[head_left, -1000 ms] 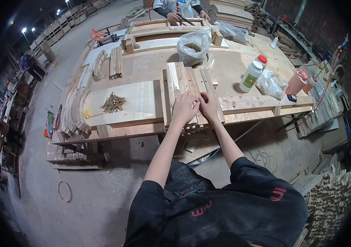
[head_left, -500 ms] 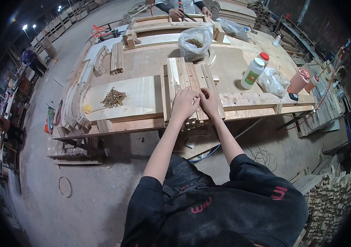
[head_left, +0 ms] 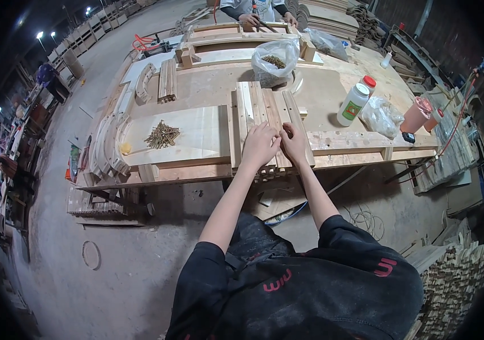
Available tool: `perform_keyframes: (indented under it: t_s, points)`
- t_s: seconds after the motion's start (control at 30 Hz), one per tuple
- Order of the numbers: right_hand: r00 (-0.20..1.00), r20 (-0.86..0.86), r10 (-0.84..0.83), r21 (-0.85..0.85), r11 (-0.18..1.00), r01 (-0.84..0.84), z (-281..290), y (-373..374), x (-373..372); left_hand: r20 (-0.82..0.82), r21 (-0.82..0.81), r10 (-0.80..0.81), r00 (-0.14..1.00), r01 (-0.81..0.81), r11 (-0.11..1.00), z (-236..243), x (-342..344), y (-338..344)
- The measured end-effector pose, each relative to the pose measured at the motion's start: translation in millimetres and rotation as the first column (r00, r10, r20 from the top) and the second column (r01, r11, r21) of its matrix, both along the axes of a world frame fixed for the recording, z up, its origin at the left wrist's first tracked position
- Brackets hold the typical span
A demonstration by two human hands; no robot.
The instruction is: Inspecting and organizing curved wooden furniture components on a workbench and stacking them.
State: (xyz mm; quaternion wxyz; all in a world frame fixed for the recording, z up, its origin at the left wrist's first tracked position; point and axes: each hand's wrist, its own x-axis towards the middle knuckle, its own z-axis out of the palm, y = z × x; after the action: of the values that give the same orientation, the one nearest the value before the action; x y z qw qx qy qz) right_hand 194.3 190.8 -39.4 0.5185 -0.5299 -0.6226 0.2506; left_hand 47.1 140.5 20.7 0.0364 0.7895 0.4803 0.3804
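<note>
Several pale wooden strips with small holes lie side by side in a stack at the table's near edge, pointing away from me. Over the middle strips rests my left hand, its fingers bent and held together. Close against it, my right hand is curled with thumb and forefinger drawn in, above the strips on the right. Their fingertips nearly meet; anything small between them is hidden. Left of the stack, a heap of brass-coloured screws sits on a flat pale board.
Beyond the strips stands an open plastic bag of small fasteners. White bottles, a crumpled clear bag and a pink container stand to the right. Curved wooden pieces line the left. Across the table a person's hands work at a frame.
The whole view has shifted slightly, so the table appears a little further right and lower. Both my hands stay close together over the strips.
</note>
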Motion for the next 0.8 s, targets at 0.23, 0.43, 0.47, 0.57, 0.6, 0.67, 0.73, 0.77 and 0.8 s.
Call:
perform_keyframes:
  t_s: [0.23, 0.43, 0.47, 0.57, 0.6, 0.67, 0.73, 0.77, 0.8]
  points:
    - [0.999, -0.038, -0.004, 0.019, 1.0, 0.005, -4.2, 4.1, 0.0, -0.002, -0.013, 0.001, 1.0, -0.001, 1.0, -0.6, -0.5, 0.1]
    - [0.999, -0.035, -0.017, -0.008, 1.0, 0.016, -3.2, 3.0, -0.9, -0.008, -0.04, -0.012, 1.0, 0.011, 0.999, 0.2, -2.2, 1.2]
    - [0.999, -0.035, -0.01, -0.001, 1.0, 0.01, -4.2, 3.8, -0.5, -0.008, -0.04, -0.015, 1.0, 0.014, 0.999, 0.8, -1.7, 1.0]
    - [1.0, -0.012, -0.007, 0.015, 1.0, 0.007, -1.9, 2.2, -1.1, 0.011, -0.037, 0.0, 1.0, 0.0, 0.999, 0.6, -3.2, -0.5]
    - [1.0, 0.011, -0.012, 0.023, 1.0, 0.012, -0.3, 1.1, -1.8, 0.005, -0.033, 0.0, 1.0, 0.0, 0.999, 0.5, -3.2, -0.4]
    - [1.0, 0.0, -0.014, 0.028, 1.0, 0.014, -0.7, 1.3, -1.8, -0.002, -0.03, -0.002, 1.0, 0.002, 1.0, 0.5, -2.8, 0.3]
    - [1.0, -0.008, -0.015, 0.033, 0.999, 0.016, -2.2, 2.1, -0.9, -0.005, -0.035, -0.011, 1.0, 0.011, 0.999, 0.5, -2.1, 0.8]
    - [1.0, -0.013, -0.019, 0.032, 0.999, 0.019, -3.4, 3.1, -0.2, -0.003, -0.036, -0.011, 1.0, 0.011, 0.999, 0.4, -1.8, 1.1]
    - [1.0, -0.018, -0.023, 0.03, 0.999, 0.023, -4.6, 4.1, 0.5, -0.003, -0.033, -0.015, 1.0, 0.015, 0.999, 0.4, -1.4, 1.5]
